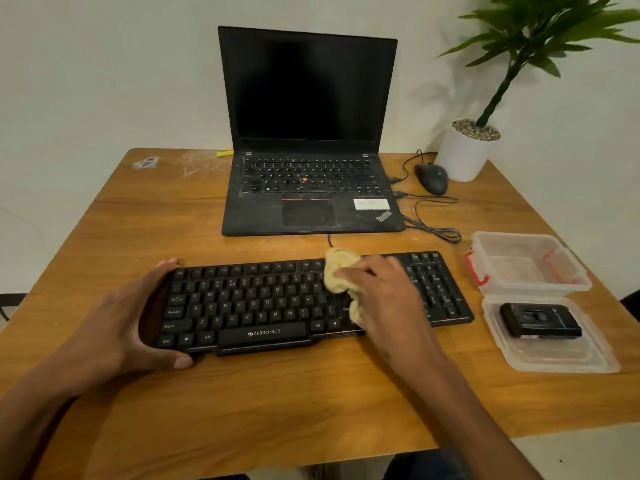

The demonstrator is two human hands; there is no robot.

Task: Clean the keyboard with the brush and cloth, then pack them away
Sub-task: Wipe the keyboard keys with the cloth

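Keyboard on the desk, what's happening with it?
A person is wiping the keyboard with a yellow cloth, held in the right hand over the keys right of centre. The left hand grips the keyboard's left end to steady it. The brush lies in one half of the open plastic box to the right, so packing away is not yet done.

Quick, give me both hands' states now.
Left hand: grips the keyboard's left end.
Right hand: holds the yellow cloth against the keys.
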